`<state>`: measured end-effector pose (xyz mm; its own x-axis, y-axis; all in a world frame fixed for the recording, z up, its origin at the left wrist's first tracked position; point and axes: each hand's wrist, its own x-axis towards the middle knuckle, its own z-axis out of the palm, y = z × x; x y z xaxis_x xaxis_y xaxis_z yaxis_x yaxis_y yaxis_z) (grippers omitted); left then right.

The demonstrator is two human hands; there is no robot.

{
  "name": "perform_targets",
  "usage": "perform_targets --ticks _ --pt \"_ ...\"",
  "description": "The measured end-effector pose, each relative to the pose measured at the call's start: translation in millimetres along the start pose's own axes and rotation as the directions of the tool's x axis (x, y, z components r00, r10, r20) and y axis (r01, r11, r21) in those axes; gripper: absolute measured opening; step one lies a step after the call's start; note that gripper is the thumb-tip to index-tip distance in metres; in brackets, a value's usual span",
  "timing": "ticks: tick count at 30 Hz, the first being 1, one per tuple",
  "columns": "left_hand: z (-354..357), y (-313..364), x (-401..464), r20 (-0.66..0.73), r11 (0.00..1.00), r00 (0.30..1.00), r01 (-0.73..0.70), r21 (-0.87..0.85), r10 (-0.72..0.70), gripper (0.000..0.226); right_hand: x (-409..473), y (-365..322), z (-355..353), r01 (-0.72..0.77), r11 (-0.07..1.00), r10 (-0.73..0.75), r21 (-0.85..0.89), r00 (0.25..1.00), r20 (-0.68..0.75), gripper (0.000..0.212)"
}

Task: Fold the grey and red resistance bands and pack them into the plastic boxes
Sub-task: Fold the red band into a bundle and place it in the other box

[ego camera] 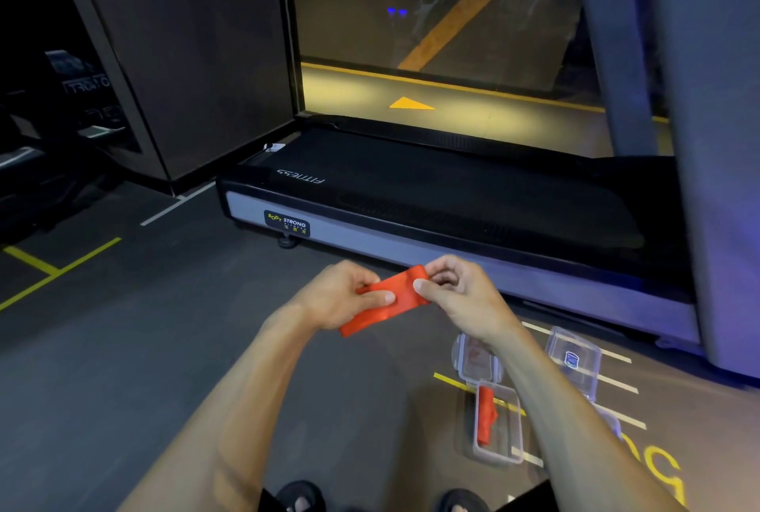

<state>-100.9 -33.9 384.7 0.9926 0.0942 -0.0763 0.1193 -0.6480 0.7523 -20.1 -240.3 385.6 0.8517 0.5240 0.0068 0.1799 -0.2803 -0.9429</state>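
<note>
A person looks down at their 2 bare hands, which hold a red band (386, 300) flat in the air above a dark gym floor (123, 347); the left hand (341, 293) pinches its left part between thumb and curled fingers, and the right hand (456, 293) pinches its upper right end the same way. On the floor below the right forearm lies an open clear plastic box (495, 425) with a folded red band (486, 415) inside, touching its left wall, its hinged lid (475, 355) lying open beyond it. Just right of that sits a second clear box (573, 361), and a treadmill (452, 199) stands ahead.
</note>
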Motion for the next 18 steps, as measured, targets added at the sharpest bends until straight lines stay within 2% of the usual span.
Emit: perform_targets --ticks 8,12,18 --pt "-0.3 4.3 -2.8 0.001 0.999 1.000 -0.007 -0.050 0.007 0.026 -1.6 -4.3 3.0 -0.038 0.997 0.038 0.062 0.999 -0.004 0.017" --pt "1.4 9.3 -3.6 0.035 0.991 0.999 -0.027 -0.128 0.032 0.026 -3.1 -7.0 5.8 -0.077 0.983 0.075 0.165 0.997 0.018 0.021" --pt "3.7 17.1 -6.1 0.047 0.987 0.996 -0.075 -0.143 0.082 0.021 -2.1 -6.4 7.7 -0.118 0.973 0.100 0.200 0.990 0.096 0.023"
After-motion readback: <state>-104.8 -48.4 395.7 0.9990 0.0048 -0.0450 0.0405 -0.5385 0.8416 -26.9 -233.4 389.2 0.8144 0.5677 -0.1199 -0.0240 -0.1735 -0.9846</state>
